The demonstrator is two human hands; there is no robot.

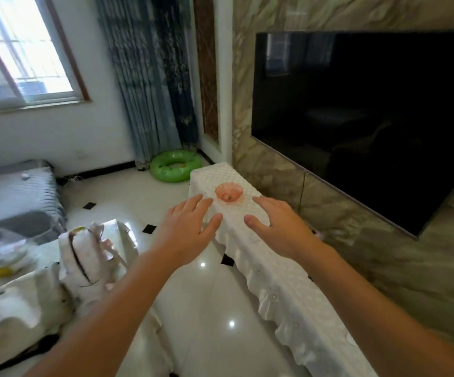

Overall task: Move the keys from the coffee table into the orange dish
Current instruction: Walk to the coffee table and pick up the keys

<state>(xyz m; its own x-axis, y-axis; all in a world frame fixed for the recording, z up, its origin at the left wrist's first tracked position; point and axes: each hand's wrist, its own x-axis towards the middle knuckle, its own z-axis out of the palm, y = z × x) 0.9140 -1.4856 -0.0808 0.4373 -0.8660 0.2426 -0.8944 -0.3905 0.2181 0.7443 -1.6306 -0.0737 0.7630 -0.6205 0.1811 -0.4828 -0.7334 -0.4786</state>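
The orange dish (229, 193), a small translucent bowl with a scalloped rim, stands on a long low cabinet draped in white cloth (283, 281) below the television. A small dark metallic thing, seemingly the keys (229, 197), lies in the dish's middle. My left hand (190, 227) hovers palm down just short of the dish, on its left, fingers spread and holding nothing. To the dish's right my right hand (277, 227) is held the same way, spread and empty, over the cloth.
A large black television (370, 118) hangs on the marble wall at right. The coffee table (65, 270) at lower left carries a white cloth bag, plastic wrapping and a yellow item. A green swim ring (175, 165) lies on the glossy tile floor by the curtain.
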